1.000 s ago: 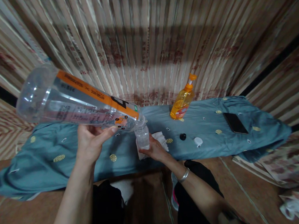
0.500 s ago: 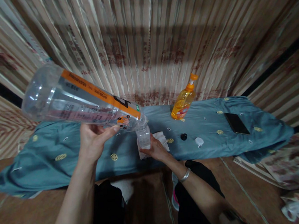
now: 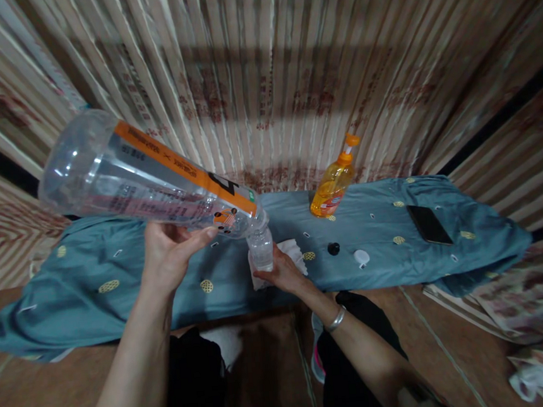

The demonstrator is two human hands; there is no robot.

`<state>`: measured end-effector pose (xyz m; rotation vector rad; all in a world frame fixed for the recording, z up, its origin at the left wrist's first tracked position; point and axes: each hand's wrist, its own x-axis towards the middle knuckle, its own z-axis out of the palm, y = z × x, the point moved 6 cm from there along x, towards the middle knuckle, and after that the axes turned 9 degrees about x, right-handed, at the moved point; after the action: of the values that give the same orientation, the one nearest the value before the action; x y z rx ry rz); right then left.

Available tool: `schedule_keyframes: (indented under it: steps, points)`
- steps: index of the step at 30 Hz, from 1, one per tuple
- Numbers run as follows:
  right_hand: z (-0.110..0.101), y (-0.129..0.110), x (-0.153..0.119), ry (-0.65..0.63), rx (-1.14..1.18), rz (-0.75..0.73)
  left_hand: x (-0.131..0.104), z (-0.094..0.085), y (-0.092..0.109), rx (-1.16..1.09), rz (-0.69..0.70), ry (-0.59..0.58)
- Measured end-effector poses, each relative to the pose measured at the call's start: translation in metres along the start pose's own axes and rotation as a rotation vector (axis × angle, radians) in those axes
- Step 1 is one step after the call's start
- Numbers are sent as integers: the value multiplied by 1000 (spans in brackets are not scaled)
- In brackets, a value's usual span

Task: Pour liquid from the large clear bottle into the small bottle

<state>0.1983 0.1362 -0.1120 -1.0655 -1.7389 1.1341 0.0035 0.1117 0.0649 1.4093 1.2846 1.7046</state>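
Observation:
My left hand is closed around the underside of a large clear plastic bottle with an orange and grey label. The bottle is tipped, its base high at the left and its mouth down at the right. That mouth meets the top of a small clear bottle, which stands about upright. Liquid shows inside the small bottle. Wrapped about the small bottle's lower right side is my right hand, a silver bangle on its wrist. A white cloth lies beneath the small bottle and the right hand.
Farther right on the teal-covered bench stands an orange pump bottle. A black cap, a white lid and a dark phone-like slab lie nearby. A striped curtain hangs behind the bench.
The large bottle's raised base has shifted slightly upward. The level of liquid in the small bottle looks higher. Both hands stay in place.

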Motion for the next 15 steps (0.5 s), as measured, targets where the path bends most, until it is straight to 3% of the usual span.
schedule_keyframes:
  steps: [15]
  points:
    - [1, 3, 0, -5, -2, -16, -1, -1, 0, 18, 55, 16]
